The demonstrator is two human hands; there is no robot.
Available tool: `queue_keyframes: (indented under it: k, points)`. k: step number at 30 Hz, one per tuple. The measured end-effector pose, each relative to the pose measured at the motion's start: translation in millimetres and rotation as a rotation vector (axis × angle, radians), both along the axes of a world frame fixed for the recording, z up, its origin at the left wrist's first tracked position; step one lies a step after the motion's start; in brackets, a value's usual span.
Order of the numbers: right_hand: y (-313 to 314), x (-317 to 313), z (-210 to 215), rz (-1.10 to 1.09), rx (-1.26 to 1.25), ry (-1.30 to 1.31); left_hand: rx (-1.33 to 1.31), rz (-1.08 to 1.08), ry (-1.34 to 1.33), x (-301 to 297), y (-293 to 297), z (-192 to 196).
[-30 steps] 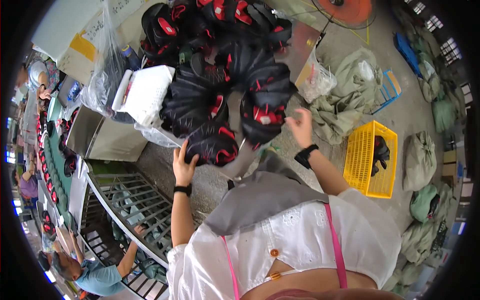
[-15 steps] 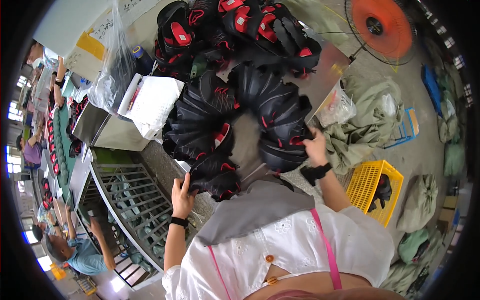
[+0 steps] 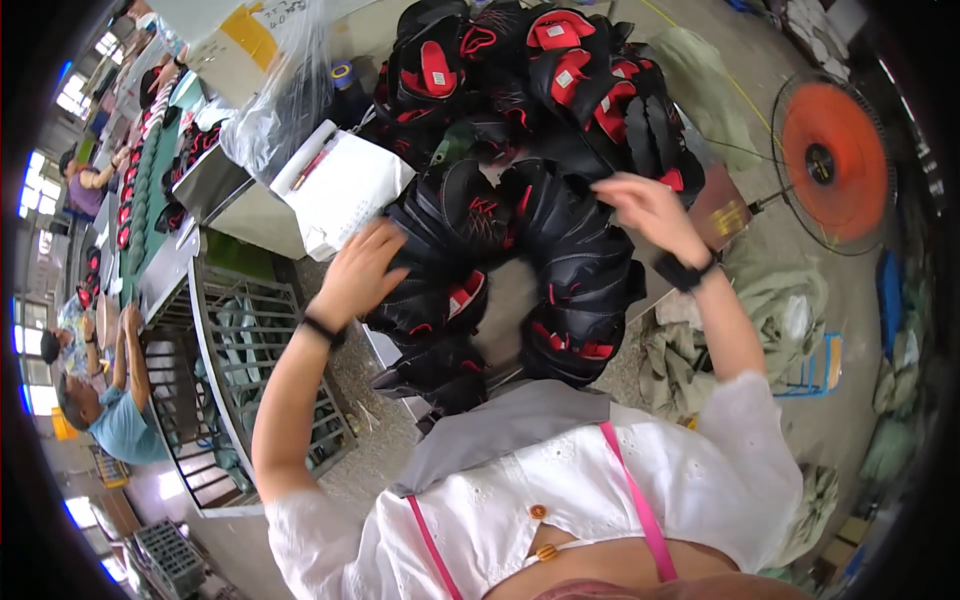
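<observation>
Black shoe uppers [image 3: 580,260] with red linings lie nested into one another, forming a ring on the metal table [image 3: 512,310] in front of me. My left hand [image 3: 365,268] is at the ring's left side with fingers spread, its fingertips next to the uppers and holding nothing. On the far right of the ring, my right hand [image 3: 655,212] hovers with fingers stretched out and nothing in them; whether it touches an upper is hard to see. Beyond the ring is a heap of black uppers with red insoles [image 3: 565,75].
White papers [image 3: 350,195] with a pen lie left of the ring, beside a clear plastic bag [image 3: 280,100]. An orange fan [image 3: 835,160] stands right. A grey slatted rack [image 3: 245,360] is at lower left; people work along a green conveyor [image 3: 150,210]. Olive sacks [image 3: 770,310] lie right.
Both hands have left the near ends of the ring and moved away from me, the left along the left side, the right to the far right. The view has shifted.
</observation>
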State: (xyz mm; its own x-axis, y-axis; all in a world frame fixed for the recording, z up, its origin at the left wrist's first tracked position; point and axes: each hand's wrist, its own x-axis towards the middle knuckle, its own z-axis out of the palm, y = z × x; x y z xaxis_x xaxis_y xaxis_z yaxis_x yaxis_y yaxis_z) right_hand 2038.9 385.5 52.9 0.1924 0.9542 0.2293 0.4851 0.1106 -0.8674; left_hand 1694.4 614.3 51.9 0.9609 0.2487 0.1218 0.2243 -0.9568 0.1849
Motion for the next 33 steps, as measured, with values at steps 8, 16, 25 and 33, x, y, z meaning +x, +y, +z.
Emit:
queue_keyframes:
  k: [8, 16, 25, 33]
  points:
    - [201.7, -57.1, -85.9, 0.393, -0.240, -0.701, 0.273, 0.091, 0.195, 90.3, 25.9, -65.4]
    - [93.5, -3.3, 24.8, 0.383, 0.113, -0.910, 0.243, -0.129, 0.056, 26.3, -31.7, 0.4]
    - [87.0, 74.7, -27.9, 0.128, -0.028, -0.645, 0.307, 0.323, 0.238, -0.2, -10.8, -28.9]
    - [115.0, 45.9, 5.3, 0.139, -0.191, -0.780, 0.249, 0.712, 0.415, 71.2, -34.3, -23.0]
